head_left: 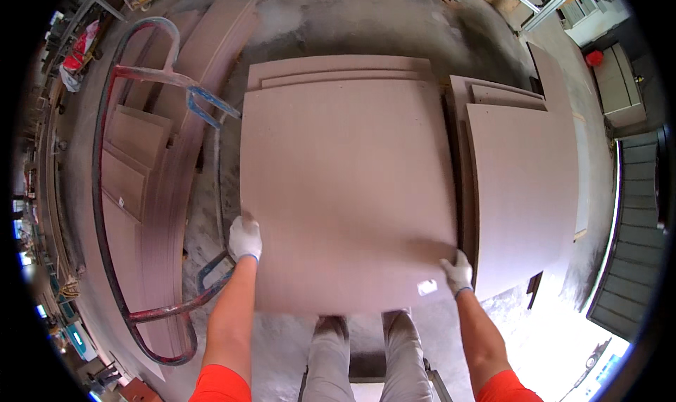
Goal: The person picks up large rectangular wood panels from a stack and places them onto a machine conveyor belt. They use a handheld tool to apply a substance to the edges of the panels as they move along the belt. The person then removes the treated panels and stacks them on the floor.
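Right hand [458,270]: gloved, gripping the right edge of the top panel [348,191] near its close corner
Left hand [245,239]: gloved, gripping the left edge, farther forward; fingertips hidden
Panel's lie: between both hands, stretching ahead, longer axis apparently running forward
Right stack [524,191]: just beside it across a narrow gap
Far edge: lower panels [338,70] show past it
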{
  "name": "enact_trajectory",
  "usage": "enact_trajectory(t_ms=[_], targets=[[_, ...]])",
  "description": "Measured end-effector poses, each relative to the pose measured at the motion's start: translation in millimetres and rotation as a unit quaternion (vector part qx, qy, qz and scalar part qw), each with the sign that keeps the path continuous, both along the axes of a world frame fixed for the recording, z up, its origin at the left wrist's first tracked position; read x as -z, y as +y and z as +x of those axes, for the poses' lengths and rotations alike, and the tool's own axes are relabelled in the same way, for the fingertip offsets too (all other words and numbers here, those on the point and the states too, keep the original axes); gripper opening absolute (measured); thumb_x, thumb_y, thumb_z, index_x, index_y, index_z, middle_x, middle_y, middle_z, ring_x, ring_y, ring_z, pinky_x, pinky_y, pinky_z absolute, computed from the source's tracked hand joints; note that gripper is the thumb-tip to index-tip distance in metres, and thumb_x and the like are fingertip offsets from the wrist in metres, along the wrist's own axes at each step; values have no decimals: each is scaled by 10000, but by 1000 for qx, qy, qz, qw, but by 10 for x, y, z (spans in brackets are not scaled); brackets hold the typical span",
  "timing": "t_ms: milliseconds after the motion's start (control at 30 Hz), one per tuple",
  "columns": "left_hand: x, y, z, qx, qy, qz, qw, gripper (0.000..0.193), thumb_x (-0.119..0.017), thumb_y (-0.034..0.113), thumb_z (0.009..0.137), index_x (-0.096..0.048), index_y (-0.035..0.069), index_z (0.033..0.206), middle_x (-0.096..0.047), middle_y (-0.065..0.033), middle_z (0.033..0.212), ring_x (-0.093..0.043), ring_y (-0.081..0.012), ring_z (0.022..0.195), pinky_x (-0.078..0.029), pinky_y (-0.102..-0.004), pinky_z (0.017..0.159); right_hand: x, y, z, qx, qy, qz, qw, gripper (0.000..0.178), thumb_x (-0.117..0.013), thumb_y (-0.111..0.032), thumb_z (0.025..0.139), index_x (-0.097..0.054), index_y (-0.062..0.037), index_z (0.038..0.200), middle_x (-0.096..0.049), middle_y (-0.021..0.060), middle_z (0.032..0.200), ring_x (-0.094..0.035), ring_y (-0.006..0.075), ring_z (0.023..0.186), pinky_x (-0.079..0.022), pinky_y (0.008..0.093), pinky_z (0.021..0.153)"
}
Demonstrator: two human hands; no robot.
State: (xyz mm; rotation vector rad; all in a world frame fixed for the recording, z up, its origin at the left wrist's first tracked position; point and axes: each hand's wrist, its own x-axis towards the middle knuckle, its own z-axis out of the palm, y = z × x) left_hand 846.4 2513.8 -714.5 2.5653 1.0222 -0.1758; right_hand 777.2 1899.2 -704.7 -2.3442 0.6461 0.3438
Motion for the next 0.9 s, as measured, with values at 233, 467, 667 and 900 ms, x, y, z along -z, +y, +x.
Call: enact_trajectory(t_ms=[233,467,667,900], targets=[[-734,-1443,-2130,208,111,-137,962,511,-627,424,924,-665,5,1213,-598,-286,1339,-571,-457,1259,-453,-535,1093,-920,772,-1362,-101,167,24,981,589,-765,-470,861,-711,-51,1270,-708,214,1278,-661,384,1211,-517,462,1037],[-1705,-1810,-3390,232,292,-274,887,533,-669,423,903,-740,21,1246,-734,-244,1197,-676,-411,1168,-515,-470,1051,-2504,-53,-3181,-11,315,81,945,517,-660,-510,891,-792,-22,996,-780,194,980,-739,374,953,-550,452,870],[-2191,-1631,-3420,101,237,-298,919,472,-671,412,924,-770,7,1147,-762,-225,1135,-726,-397,1054,-559,-432,919,-2764,-639,-4893,78,275,115,951,541,-578,-533,932,-786,-34,918,-763,220,946,-730,404,920,-543,486,842],[-2673,-3016,-3343,351,340,37,872,487,-671,455,910,-779,26,1111,-777,-195,1055,-738,-364,1041,-549,-438,895,-2963,-1723,-6140,272,263,139,915,549,-531,-548,936,-789,-72,1021,-756,213,1092,-709,383,1077,-530,466,931]])
